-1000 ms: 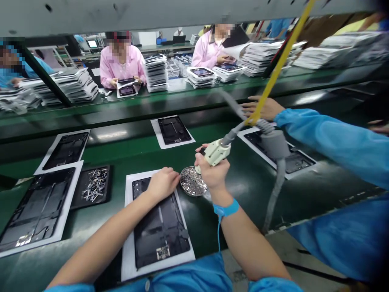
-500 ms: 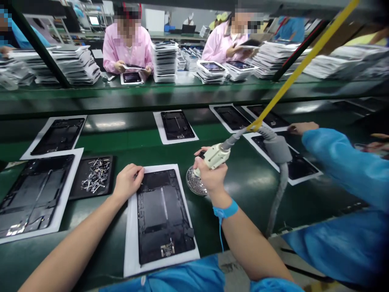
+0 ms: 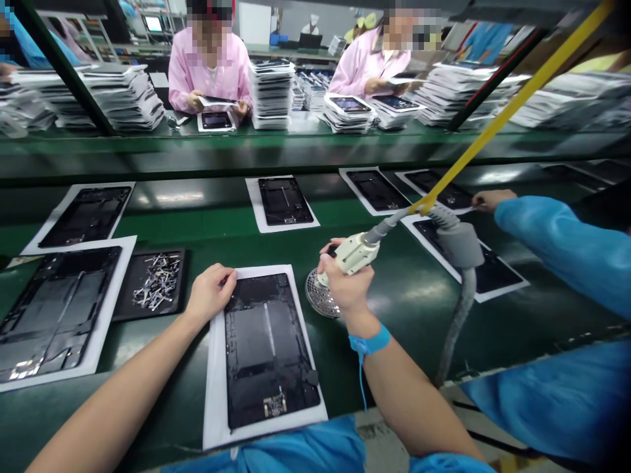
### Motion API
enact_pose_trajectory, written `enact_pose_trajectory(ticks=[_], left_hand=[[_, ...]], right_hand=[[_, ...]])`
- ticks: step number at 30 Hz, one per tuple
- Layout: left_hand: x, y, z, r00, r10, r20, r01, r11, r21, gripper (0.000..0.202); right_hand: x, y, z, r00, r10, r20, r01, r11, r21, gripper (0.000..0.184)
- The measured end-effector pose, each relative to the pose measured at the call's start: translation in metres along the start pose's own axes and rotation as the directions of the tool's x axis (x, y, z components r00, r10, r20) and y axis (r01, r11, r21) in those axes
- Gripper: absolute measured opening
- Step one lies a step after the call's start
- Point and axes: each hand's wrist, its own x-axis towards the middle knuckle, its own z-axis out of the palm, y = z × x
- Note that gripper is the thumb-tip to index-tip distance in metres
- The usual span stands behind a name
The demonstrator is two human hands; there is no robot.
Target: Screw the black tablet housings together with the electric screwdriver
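Note:
In front of me, an opened tablet housing lies on a white sheet, with a pale strip down its middle and a small circuit part near its lower edge. My left hand rests at the upper left corner of the housing, its fingers curled; what they hold, if anything, is hidden. My right hand is wrapped round the cream handle of a hot-air gun, right of the housing. The gun's round perforated metal head is over the green bench, apart from the housing. A blue band circles my right wrist.
A black tray of small metallic strips stands left. Several more tablet housings on sheets lie around, one near left. A yellow strap suspends the gun's grey hose. A co-worker's hand reaches in from the right; two people sit opposite behind stacks.
My right hand and the hot-air gun show slightly further right, mostly along with a small shift of the view. My left hand stays at the housing's corner. The co-worker's hand at right has moved slightly.

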Motion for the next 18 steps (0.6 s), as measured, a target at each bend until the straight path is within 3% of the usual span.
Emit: enact_pose_trajectory(ticks=[6,12,15,18], left_hand=[[0.001,-0.008,0.003,1.000,0.016,-0.002,-0.016,1.000,-0.015,0.030],[-0.005,0.005,-0.002,0.999,0.034,-0.005,-0.034,0.999,0.030,0.025],[0.005,-0.008,-0.028,0.996,-0.012,0.086,-0.004,0.984,0.178,0.022],[0.017,-0.036,-0.080,0.967,-0.205,0.154,0.137,0.920,0.366,0.023]], right_hand=[[0.002,-0.001,0.002,1.000,0.001,0.000,-0.001,0.999,-0.052,0.028],[-0.002,-0.016,0.002,0.994,-0.020,-0.111,0.006,0.992,-0.124,0.024],[0.000,-0.015,0.001,0.983,-0.112,-0.147,0.087,0.982,-0.166,0.017],[0.001,-0.016,0.002,0.974,-0.163,-0.155,0.141,0.979,-0.147,0.018]])
